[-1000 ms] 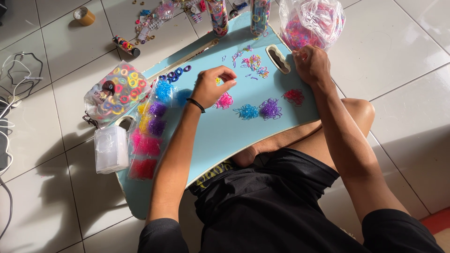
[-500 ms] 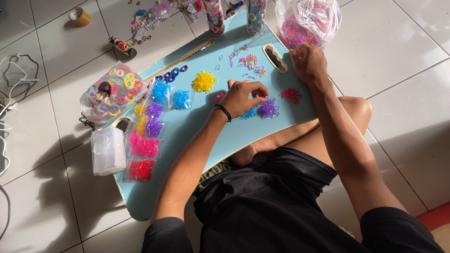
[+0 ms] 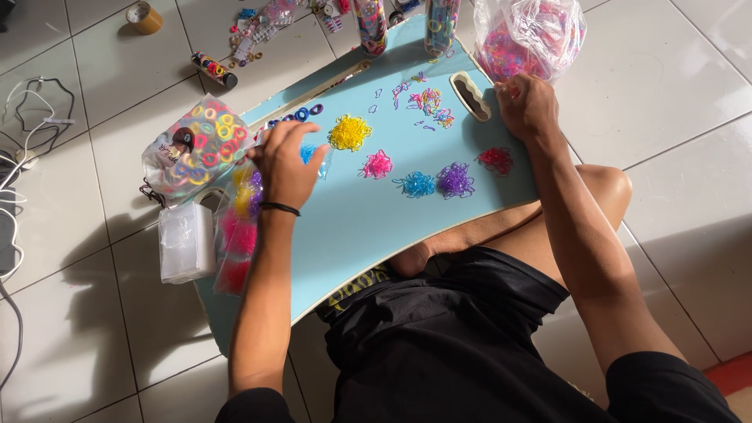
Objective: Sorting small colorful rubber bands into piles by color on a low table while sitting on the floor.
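A light blue lap table (image 3: 368,219) rests over my legs. Small heaps of tiny elastic bands lie on it: yellow (image 3: 349,131), pink (image 3: 377,164), blue (image 3: 416,184), purple (image 3: 456,179) and red (image 3: 497,159). My left hand (image 3: 283,164), with a black wristband, hovers with fingers spread over small packets of coloured bands (image 3: 239,227) at the table's left side. My right hand (image 3: 528,104) is closed at the table's far right corner, by the clear bag of mixed bands (image 3: 533,33); what it pinches is hidden.
A clear bag of larger coloured hair ties (image 3: 196,149) and a stack of small clear bags (image 3: 186,241) lie at the left edge. Tubes, trinkets and a tape roll (image 3: 144,17) are scattered on the white floor tiles beyond. Cables (image 3: 23,141) run along the left.
My left hand has swung from the middle of the table, near the blue and purple heaps, over to the packets at the left. My right hand has stayed by the clear bag.
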